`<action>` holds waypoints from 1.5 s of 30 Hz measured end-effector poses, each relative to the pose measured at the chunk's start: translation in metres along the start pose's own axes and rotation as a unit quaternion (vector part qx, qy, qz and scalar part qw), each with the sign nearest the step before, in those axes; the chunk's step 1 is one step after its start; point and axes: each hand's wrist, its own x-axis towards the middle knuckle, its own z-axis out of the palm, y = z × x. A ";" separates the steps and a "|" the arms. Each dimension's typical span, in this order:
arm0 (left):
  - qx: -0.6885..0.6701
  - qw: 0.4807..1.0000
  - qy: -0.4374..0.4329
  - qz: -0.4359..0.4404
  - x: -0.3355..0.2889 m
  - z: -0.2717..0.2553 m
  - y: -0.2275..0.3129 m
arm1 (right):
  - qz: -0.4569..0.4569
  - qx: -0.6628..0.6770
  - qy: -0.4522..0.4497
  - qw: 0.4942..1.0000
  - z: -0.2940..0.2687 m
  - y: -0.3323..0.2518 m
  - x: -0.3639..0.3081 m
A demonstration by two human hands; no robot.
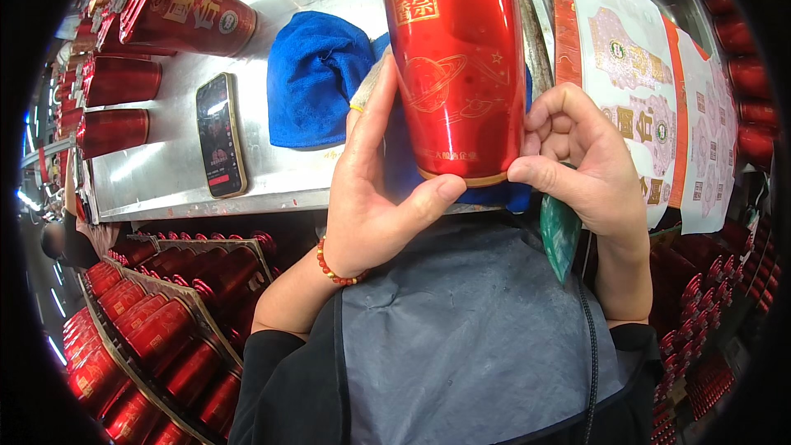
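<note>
A glossy red bottle [457, 74] with gold markings and a planet drawing lies tilted in front of me, its base toward me. My left hand [375, 173] grips its left side, thumb at the base and fingers behind; one finger wears a pale cover. On the other side, my right hand [581, 161] is curled, with thumb and forefinger at the lower right edge of the bottle. A green, pointed scraper-like piece [560, 235] sticks out below the right palm; its upper end is hidden by that hand. Blue cloth [317, 78] lies under and left of the bottle.
On the metal table [177, 136] rests a phone [222, 136]. More red bottles [194, 12] stand at the left. Printed decal sheets [626, 66] lie at the right. Below the table, divided crates [177, 280] of red bottles flank me. A person [82, 235] is at the far left.
</note>
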 end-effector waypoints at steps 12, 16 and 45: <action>-0.007 0.996 0.024 -0.080 -0.001 0.004 0.014 | -0.002 0.004 -0.008 1.000 0.000 0.001 0.002; -0.013 0.996 0.030 -0.087 -0.002 0.005 0.015 | 0.004 0.010 -0.014 1.000 -0.002 0.002 0.003; 0.360 0.870 0.013 0.337 -0.029 -0.010 0.008 | 0.006 0.027 -0.016 0.999 -0.002 0.003 0.006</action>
